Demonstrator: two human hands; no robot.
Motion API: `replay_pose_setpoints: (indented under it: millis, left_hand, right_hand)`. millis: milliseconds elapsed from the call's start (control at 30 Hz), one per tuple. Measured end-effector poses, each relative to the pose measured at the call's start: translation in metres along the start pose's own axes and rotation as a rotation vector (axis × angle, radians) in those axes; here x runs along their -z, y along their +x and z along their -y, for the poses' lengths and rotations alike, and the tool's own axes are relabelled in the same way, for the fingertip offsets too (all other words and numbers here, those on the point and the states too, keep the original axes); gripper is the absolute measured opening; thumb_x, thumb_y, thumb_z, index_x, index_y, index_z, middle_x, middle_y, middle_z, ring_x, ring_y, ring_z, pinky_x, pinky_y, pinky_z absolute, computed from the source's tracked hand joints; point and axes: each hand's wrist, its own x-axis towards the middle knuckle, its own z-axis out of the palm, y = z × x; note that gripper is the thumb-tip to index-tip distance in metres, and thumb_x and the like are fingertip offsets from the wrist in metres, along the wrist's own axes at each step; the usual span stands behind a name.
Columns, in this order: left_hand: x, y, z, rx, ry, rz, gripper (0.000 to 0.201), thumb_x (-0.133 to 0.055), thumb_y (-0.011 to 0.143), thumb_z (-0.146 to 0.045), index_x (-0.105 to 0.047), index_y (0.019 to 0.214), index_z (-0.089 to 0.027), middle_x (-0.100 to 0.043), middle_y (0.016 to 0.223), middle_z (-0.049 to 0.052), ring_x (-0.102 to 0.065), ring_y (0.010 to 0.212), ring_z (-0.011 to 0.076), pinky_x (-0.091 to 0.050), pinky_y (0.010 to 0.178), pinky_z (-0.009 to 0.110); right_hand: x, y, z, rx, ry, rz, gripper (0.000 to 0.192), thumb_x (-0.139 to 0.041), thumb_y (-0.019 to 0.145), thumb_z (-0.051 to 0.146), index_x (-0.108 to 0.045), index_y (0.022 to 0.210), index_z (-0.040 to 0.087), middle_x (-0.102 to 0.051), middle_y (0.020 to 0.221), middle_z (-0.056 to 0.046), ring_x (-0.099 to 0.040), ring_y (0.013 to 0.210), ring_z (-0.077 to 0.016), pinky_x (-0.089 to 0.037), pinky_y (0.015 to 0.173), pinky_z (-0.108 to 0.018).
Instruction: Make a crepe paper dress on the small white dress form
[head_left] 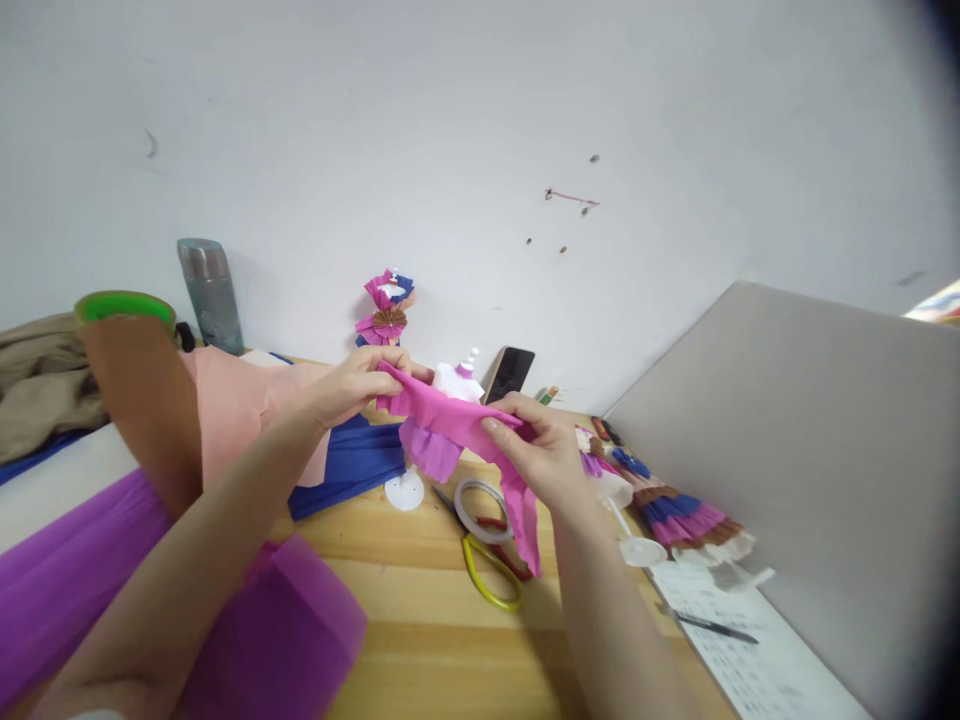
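Mid-frame, above the wooden table point(420, 610), a pink crepe strip point(457, 425) is stretched between both hands; left hand point(352, 385) and right hand point(544, 450) pinch it, gathering a ruffle; next likely calls for the tape roll point(480, 510)

Bare tabletop point(442, 650) lies open nearer than the scissors point(487, 570). Beside the scissors, a tape roll point(480, 505) and white stand base point(406, 490) block passage; beyond them, a phone point(511, 373).

a home craft corner: wooden table point(420, 640) by a white wall, crepe paper rolls point(112, 560), scissors point(487, 570), tape point(480, 510)
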Motion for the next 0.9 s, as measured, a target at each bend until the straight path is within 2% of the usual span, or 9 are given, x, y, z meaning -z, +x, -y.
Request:
replay_pose_setpoints:
  millis: [200, 367, 700, 900]
  left_hand:
    - [-0.001, 0.002, 0.006, 0.014, -0.032, -0.063, 0.012, -0.064, 0.055, -0.016, -0.057, 0.065, -0.015, -0.068, 0.077, 0.006, -0.059, 0.069, 0.0159, -0.041, 0.056, 0.023]
    - [-0.002, 0.004, 0.01, -0.027, -0.069, -0.084, 0.011, -0.065, 0.055, -0.016, -0.058, 0.063, -0.015, -0.064, 0.073, 0.004, -0.062, 0.076, 0.018, -0.044, 0.057, 0.022]
    - [0.005, 0.008, 0.02, -0.05, -0.051, -0.044, 0.011, -0.065, 0.058, -0.015, -0.058, 0.066, -0.014, -0.068, 0.069, 0.004, -0.053, 0.051, 0.0093, -0.038, 0.046, 0.02]
    - [-0.001, 0.009, 0.022, -0.08, -0.054, -0.082, 0.01, -0.067, 0.059, -0.013, -0.06, 0.066, -0.014, -0.067, 0.065, 0.003, -0.055, 0.052, 0.0094, -0.041, 0.049, 0.02]
  right_hand:
    - [-0.003, 0.002, -0.007, -0.009, -0.006, -0.047, 0.009, -0.062, 0.08, 0.023, -0.068, 0.074, 0.019, -0.066, 0.071, 0.0, -0.061, 0.068, -0.0159, -0.045, 0.063, -0.027]
    - [-0.003, 0.0, -0.01, -0.022, -0.031, -0.064, 0.01, -0.062, 0.082, 0.023, -0.071, 0.084, 0.02, -0.071, 0.078, 0.0, -0.064, 0.072, -0.0161, -0.047, 0.065, -0.026]
    - [-0.009, 0.002, -0.018, -0.078, 0.1, -0.117, 0.008, -0.066, 0.077, 0.025, -0.073, 0.081, 0.021, -0.073, 0.078, -0.001, -0.067, 0.073, -0.0177, -0.052, 0.067, -0.029]
    - [-0.012, 0.002, -0.015, -0.149, 0.191, -0.13, 0.006, -0.069, 0.074, 0.025, -0.072, 0.076, 0.021, -0.07, 0.072, 0.001, -0.062, 0.066, -0.0146, -0.049, 0.062, -0.026]
